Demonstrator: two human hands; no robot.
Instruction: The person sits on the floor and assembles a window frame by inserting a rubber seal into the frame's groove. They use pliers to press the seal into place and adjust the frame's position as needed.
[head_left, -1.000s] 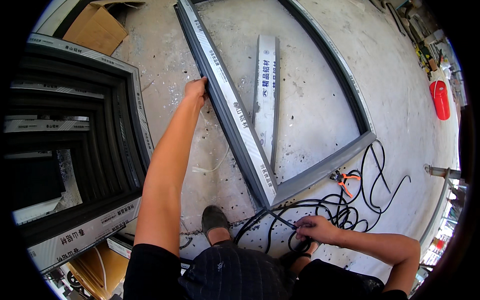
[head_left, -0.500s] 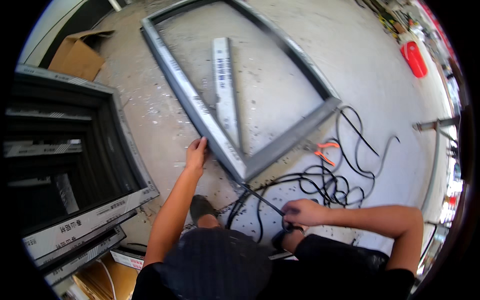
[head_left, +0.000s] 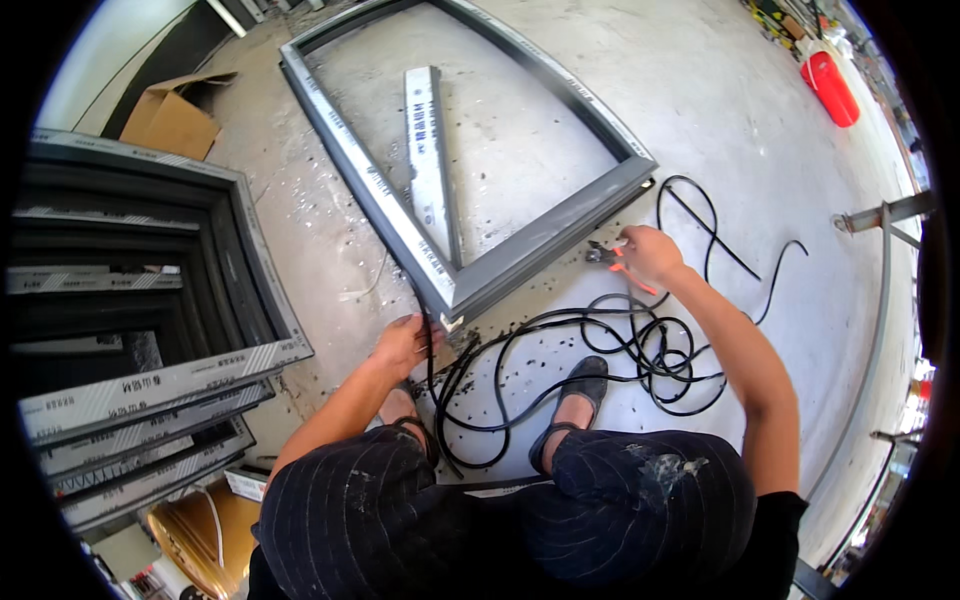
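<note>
A dark grey metal window frame (head_left: pixel 545 238) with pale printed film on some of its faces lies on the floor ahead. At its near corner my left hand (head_left: pixel 402 345) is closed around a black rubber strip (head_left: pixel 431 375) that runs down from the frame. To the right of that corner, my right hand (head_left: pixel 652 256) has its fingers on the handles of orange-handled pliers (head_left: pixel 598 255), whose dark jaws point left toward the frame. Coils of the black strip (head_left: pixel 655 345) spread over the floor below the pliers.
A loose film-covered profile (head_left: pixel 424 150) lies inside the frame. Stacked frames (head_left: pixel 160 382) stand on the left, with a cardboard box (head_left: pixel 170 122) behind. A red container (head_left: pixel 831 90) and a metal stand (head_left: pixel 885 215) are at right. My feet flank the strip; dark scraps dot the floor.
My right hand has let go of the strip and moved up and right to the pliers. The left has slid from the frame's side down to the strip at the corner.
</note>
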